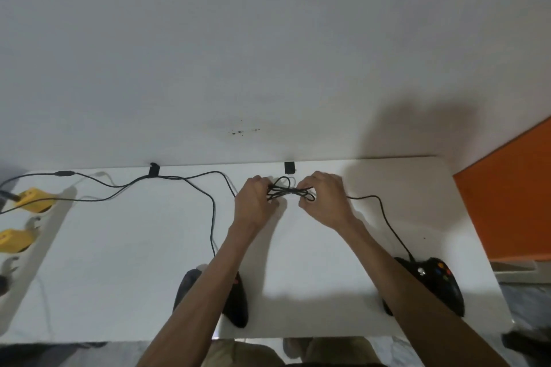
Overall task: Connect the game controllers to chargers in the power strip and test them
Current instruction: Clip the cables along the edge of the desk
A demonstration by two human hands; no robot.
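Two black game controllers lie near the table's front edge: one [238,304] partly under my left forearm, the other [438,283] beside my right forearm. A bundled black cable [290,192] from the right controller stretches between my hands at the back middle of the table. My left hand [255,198] grips its left end and my right hand [323,198] pinches its right end. A white power strip [38,235] lies at the left edge with two yellow chargers [34,198] plugged in. The left controller's cable [213,217] runs back toward the strip.
The white table [134,262] stands against a white wall. Two black clips [154,169] sit at its back edge. An orange cabinet [512,194] stands to the right. My knees show below the front edge.
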